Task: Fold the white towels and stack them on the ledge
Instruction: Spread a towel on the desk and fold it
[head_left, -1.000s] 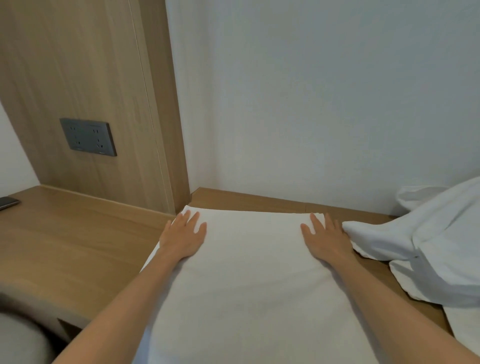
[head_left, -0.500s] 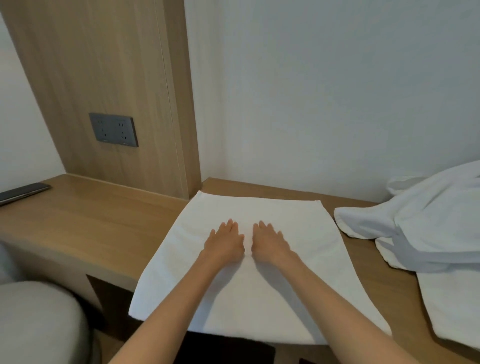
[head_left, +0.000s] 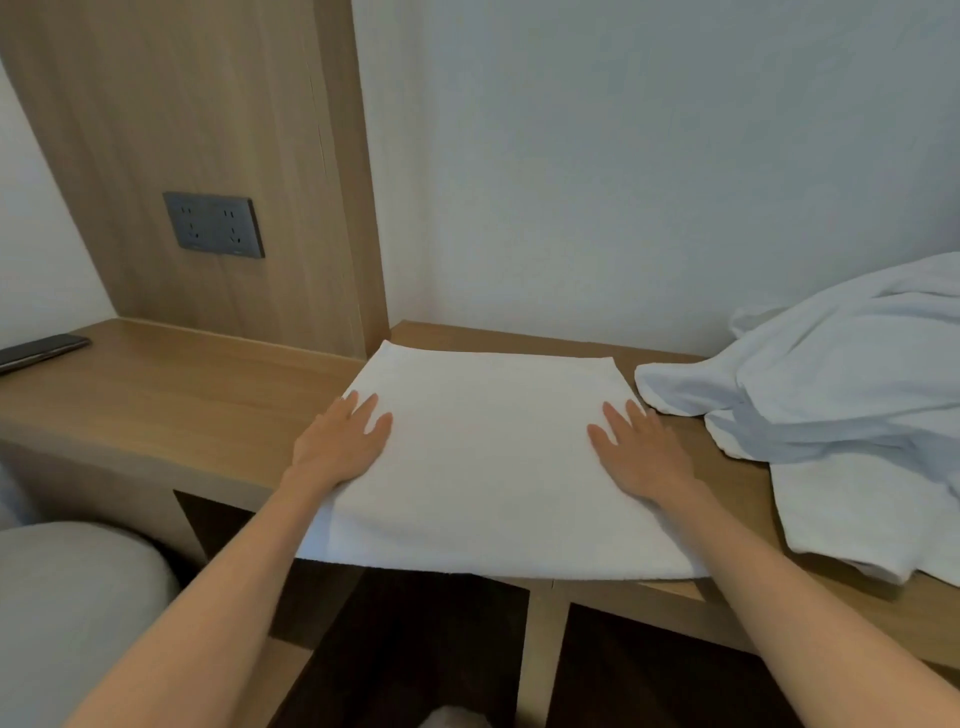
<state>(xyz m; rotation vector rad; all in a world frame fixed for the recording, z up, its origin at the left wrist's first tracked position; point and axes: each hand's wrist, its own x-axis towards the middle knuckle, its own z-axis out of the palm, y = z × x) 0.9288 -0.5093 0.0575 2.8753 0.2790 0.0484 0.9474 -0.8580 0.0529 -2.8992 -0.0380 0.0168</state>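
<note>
White towel (head_left: 488, 467) under both hands (head_left: 337, 447) (head_left: 644, 460)

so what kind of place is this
Probably a hotel room: a built-in wooden ledge along the wall, a double socket in wood panelling, and a heap of white towels beside a folded towel.

Both arms are bare and reach forward from the lower edge of the view. The left forearm (head_left: 208, 597) and right forearm (head_left: 779, 587) angle slightly inward toward the hands. The left hand (head_left: 340, 444) lies palm down, its fingers (head_left: 363, 410) straight and close together, pointing forward and a little to the right. The right hand (head_left: 641, 454) mirrors it, palm down with straight fingers pointing forward and a little to the left. The hands are well apart. Both wrists are level and nothing is gripped.
</note>
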